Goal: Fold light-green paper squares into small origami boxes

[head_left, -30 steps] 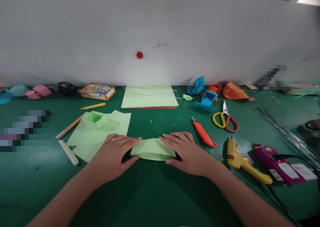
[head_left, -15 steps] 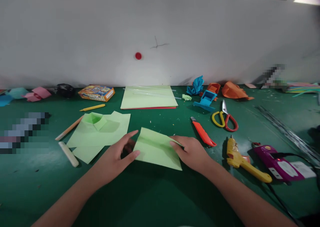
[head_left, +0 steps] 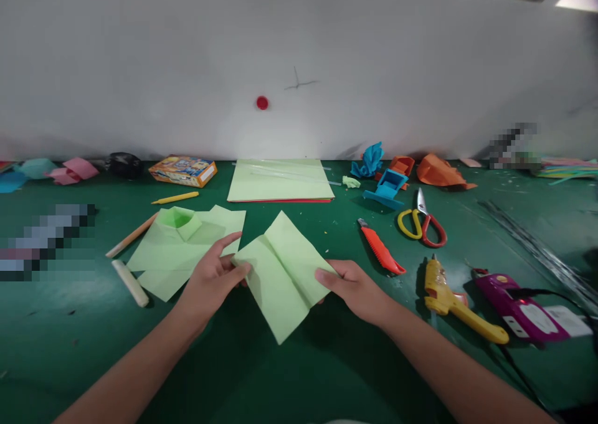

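Note:
A light green square of paper [head_left: 283, 274] with a crease across it is held up off the green table [head_left: 299, 362], turned like a diamond. My left hand [head_left: 212, 281] pinches its left corner. My right hand [head_left: 350, 287] pinches its right corner, thumb on top. Both hands are closed on the sheet. Just left of my left hand lie more light green sheets [head_left: 182, 249] with a small folded green box [head_left: 180, 220] on them.
A stack of green paper [head_left: 279, 180] lies at the back. On the right are an orange utility knife [head_left: 380, 246], scissors [head_left: 423, 221], a yellow glue gun [head_left: 451, 299] and a purple device [head_left: 518, 306]. Left are sticks [head_left: 128, 281], a pencil [head_left: 175, 198] and an orange box [head_left: 183, 170].
The folded green paper that lay flat under both hands has been opened out and lifted, and now hangs between my two hands as a creased square.

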A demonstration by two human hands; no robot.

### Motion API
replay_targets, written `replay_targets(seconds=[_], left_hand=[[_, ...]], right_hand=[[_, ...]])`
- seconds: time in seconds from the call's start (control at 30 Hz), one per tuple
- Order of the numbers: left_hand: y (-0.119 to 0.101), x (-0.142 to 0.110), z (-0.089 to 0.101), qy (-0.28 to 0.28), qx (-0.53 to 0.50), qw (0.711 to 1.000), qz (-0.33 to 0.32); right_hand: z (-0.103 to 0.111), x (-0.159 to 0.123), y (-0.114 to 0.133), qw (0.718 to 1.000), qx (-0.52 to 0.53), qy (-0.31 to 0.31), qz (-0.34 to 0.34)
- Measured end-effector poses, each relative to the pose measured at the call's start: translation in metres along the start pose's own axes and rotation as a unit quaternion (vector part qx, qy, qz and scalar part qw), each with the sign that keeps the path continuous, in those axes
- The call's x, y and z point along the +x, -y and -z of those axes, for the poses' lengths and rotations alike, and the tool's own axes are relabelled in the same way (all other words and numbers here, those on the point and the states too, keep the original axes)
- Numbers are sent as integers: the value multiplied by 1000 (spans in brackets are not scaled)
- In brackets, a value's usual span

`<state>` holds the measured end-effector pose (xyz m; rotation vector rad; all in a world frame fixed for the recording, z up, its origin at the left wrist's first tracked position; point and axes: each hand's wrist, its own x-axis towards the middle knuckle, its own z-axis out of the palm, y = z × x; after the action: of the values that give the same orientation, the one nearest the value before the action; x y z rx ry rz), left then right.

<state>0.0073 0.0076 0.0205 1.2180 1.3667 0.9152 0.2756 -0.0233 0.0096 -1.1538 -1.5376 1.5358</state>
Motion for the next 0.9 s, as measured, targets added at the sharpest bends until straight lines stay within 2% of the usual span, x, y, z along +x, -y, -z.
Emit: replay_targets(seconds=[0.13,0.23,0.37,0.57,0.73,0.9], left_hand=[[0,4,1,-38,-23,999,-8],[-2,2,0,-35,-6,999,30],[-5,-4,-3,20,17,997,73],[-1,-5,3,99,35,992,74],[2,-5,8,197,40,978,54],[4,-5,5,190,81,978,26]], right_hand=[[-1,2,-1,997,74,4,-15],[-2,4,-4,994,104,3,-24],[-2,4,-6,993,118,-1,-21],[2,4,-6,994,105,24,-15],[10,6,-9,996,73,44,-30],[10,6,-14,998,1,48,-36]])
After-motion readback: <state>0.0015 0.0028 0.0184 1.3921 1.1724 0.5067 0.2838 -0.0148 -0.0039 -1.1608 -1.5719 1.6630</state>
